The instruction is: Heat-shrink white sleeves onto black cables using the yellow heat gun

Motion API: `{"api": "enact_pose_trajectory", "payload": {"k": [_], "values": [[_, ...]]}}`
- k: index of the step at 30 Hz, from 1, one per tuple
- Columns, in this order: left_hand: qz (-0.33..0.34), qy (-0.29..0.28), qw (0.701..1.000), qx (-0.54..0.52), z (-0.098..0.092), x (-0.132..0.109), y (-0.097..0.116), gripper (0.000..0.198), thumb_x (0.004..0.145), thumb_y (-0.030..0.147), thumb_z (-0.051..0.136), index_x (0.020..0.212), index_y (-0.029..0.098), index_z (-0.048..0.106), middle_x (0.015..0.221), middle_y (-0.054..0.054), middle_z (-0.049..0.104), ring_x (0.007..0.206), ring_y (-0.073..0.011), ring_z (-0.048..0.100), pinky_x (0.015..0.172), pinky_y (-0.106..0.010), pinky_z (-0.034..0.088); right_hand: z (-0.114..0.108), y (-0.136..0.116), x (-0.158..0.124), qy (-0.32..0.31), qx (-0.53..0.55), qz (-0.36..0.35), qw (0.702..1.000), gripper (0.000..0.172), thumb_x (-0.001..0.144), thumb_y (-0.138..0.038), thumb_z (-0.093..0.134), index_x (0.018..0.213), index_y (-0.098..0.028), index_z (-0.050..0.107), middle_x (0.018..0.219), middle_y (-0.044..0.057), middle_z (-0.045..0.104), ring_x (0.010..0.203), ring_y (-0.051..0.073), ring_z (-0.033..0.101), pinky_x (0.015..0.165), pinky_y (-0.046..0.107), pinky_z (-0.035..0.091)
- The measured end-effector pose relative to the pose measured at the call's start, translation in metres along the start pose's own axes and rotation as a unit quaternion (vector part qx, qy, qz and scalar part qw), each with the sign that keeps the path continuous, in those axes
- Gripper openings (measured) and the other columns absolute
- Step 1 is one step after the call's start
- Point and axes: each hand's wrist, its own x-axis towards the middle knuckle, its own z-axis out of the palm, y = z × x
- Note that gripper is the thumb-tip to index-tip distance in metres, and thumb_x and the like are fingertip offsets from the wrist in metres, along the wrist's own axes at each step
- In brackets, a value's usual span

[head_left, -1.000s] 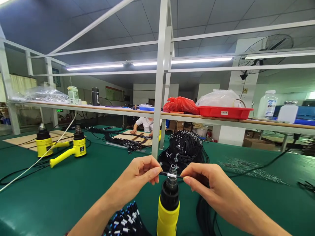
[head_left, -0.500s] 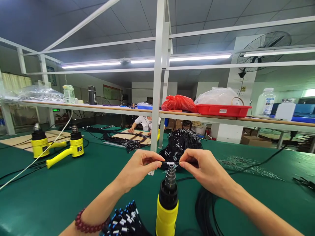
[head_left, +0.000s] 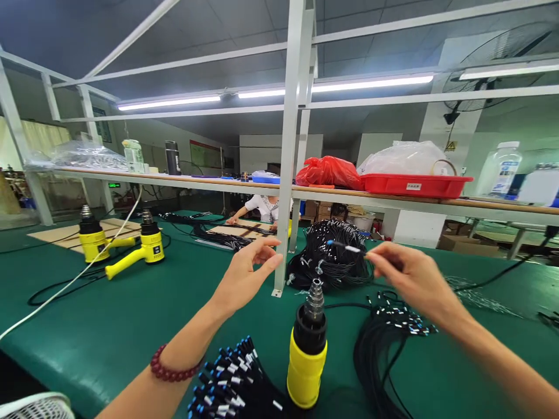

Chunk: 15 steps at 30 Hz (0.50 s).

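Note:
My right hand (head_left: 408,279) pinches a thin black cable (head_left: 339,244) with a white sleeve and a blue tip; the tip points left. My left hand (head_left: 244,276) is off the cable, thumb and fingers apart, holding nothing. Between and below both hands, a yellow heat gun (head_left: 307,361) stands upright, its stepped metal nozzle facing up. A bundle of cables (head_left: 231,378) with white sleeves and blue tips lies beside my left forearm. More cable ends (head_left: 399,317) lie below my right hand.
A large heap of black cables (head_left: 334,253) sits behind the heat gun, beside a white shelf post (head_left: 290,145). Two yellow heat guns (head_left: 151,247) stand at left. A co-worker (head_left: 262,206) sits across the green table (head_left: 144,326). A red tray (head_left: 417,185) rests on the shelf.
My left hand has let go of the cable. My right hand has carried it up and right, away from the nozzle. The view has shifted, showing the cable ends at right.

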Motion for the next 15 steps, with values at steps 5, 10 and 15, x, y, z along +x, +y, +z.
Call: {"api": "enact_pose_trajectory", "payload": {"k": [5, 10, 15], "values": [[-0.070, -0.090, 0.985, 0.129, -0.012, -0.019, -0.064, 0.020, 0.083, 0.034, 0.054, 0.089, 0.019, 0.065, 0.083, -0.003, 0.066, 0.077, -0.0174, 0.059, 0.071, -0.026, 0.045, -0.031, 0.114, -0.013, 0.025, -0.062, 0.214, 0.974, 0.021, 0.087, -0.030, 0.052, 0.083, -0.016, 0.067, 0.078, 0.018, 0.073, 0.067, 0.024, 0.069, 0.065, 0.036, 0.048], [-0.112, -0.219, 0.956, 0.160, -0.001, -0.056, -0.118, 0.011, 0.062, 0.020, 0.060, 0.068, 0.020, 0.069, 0.069, 0.000, 0.066, 0.073, -0.0191, 0.060, 0.066, -0.025, 0.044, -0.039, 0.166, -0.054, -0.038, -0.091, 0.233, 0.968, 0.021, 0.075, -0.023, 0.066, 0.054, -0.020, 0.064, 0.065, 0.017, 0.072, 0.062, 0.028, 0.069, 0.063, 0.038, 0.046], [-0.121, -0.244, 0.946, 0.175, 0.024, -0.094, -0.152, 0.016, 0.068, 0.025, 0.060, 0.081, 0.024, 0.069, 0.086, 0.001, 0.070, 0.083, -0.0209, 0.064, 0.075, -0.027, 0.050, -0.008, 0.142, -0.113, -0.097, -0.074, 0.139, 0.983, 0.017, 0.084, -0.029, 0.057, 0.087, -0.021, 0.072, 0.080, 0.006, 0.075, 0.075, 0.026, 0.071, 0.069, 0.035, 0.052]]}}
